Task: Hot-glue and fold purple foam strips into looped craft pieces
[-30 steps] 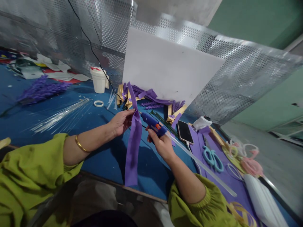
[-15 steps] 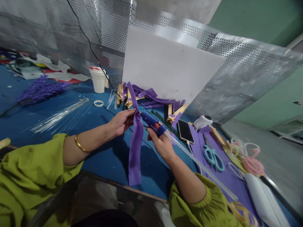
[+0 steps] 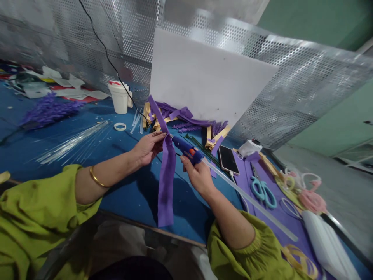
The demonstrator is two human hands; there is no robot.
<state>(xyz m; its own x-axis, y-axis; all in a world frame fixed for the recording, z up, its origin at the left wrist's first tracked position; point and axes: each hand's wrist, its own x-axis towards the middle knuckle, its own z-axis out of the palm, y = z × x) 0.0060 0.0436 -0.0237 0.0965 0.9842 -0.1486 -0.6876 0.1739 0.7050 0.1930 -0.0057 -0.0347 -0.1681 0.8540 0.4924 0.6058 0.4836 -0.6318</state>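
Head view: the left hand (image 3: 147, 147) pinches a long purple foam strip (image 3: 166, 177) near its top, the rest hanging over the blue worktop (image 3: 131, 194); the right hand (image 3: 198, 175) is closed round a blue glue gun (image 3: 186, 149), whose nozzle meets the strip just below the pinch. To do this well, I judge the strip should be held taut and the fingers kept clear of the hot tip, the glue laid in a thin line. On the worktop lie clear glue sticks (image 3: 72, 142), a white cup (image 3: 119, 97), a phone (image 3: 229, 160) and teal scissors (image 3: 264, 191); a perforated metal screen (image 3: 291, 89) and a white board (image 3: 204, 77) stand behind.
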